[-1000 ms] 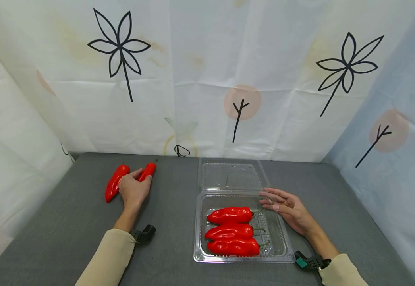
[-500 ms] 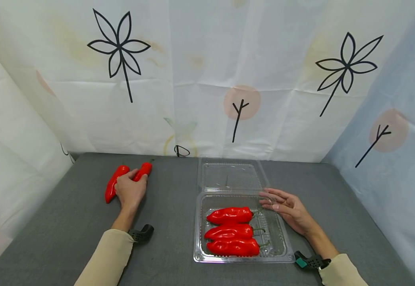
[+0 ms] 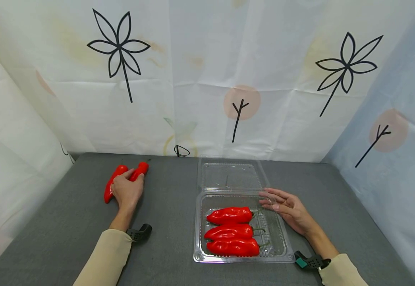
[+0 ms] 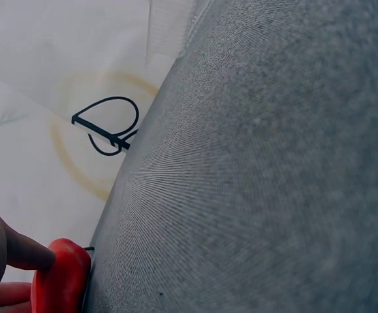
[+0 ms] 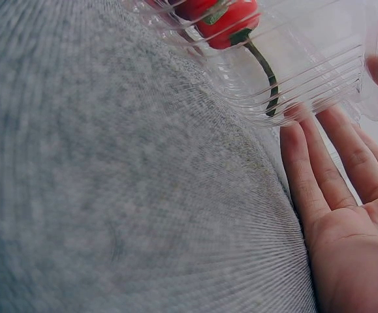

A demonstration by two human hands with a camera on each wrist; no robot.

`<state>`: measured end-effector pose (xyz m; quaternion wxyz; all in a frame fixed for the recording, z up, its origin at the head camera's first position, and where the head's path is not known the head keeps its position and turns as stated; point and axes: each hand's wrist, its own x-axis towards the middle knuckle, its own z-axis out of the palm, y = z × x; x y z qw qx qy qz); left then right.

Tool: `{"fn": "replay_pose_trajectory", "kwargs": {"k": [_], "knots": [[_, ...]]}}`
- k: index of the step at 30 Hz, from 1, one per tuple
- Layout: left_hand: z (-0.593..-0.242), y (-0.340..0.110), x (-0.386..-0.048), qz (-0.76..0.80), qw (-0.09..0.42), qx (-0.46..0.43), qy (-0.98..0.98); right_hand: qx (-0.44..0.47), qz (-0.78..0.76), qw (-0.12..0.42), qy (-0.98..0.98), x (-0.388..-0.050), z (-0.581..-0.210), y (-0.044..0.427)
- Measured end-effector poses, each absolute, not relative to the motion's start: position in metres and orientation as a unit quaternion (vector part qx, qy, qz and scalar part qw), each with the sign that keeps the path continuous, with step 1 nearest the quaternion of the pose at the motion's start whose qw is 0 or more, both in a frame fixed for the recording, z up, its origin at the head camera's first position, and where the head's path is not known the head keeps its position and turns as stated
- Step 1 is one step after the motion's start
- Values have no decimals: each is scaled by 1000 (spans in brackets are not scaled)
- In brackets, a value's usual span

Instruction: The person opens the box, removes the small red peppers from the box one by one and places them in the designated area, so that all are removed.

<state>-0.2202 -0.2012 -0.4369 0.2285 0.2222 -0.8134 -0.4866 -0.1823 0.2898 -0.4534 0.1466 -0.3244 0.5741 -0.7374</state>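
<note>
In the head view my left hand (image 3: 126,190) holds a red pepper (image 3: 141,170) between thumb and fingers, at the far left of the table. The left wrist view shows this pepper (image 4: 63,274) with a finger against its side. A second red pepper (image 3: 114,180) lies just left of that hand, partly covered by it. My right hand (image 3: 293,210) rests at the right side of a clear plastic container (image 3: 241,259), its fingers straight. In the right wrist view the fingertips touch the container's ribbed wall (image 5: 332,75). Three red peppers (image 3: 230,231) lie side by side inside.
The container's clear lid (image 3: 230,174) is folded back toward the rear wall. A grey cloth (image 3: 168,234) covers the table. White printed sheets (image 3: 193,71) with plant drawings enclose the back and both sides.
My left hand has shifted slightly left with its pepper, closer to the other loose pepper. The right hand and the container have stayed where they were.
</note>
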Motion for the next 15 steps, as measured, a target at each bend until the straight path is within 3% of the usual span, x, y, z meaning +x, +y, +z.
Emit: {"fn": "replay_pose_trajectory", "kwargs": {"k": [15], "knots": [[-435,-203,-220,-492,231,228,-808,-307,-738,147,583,-183,-454,291]]}}
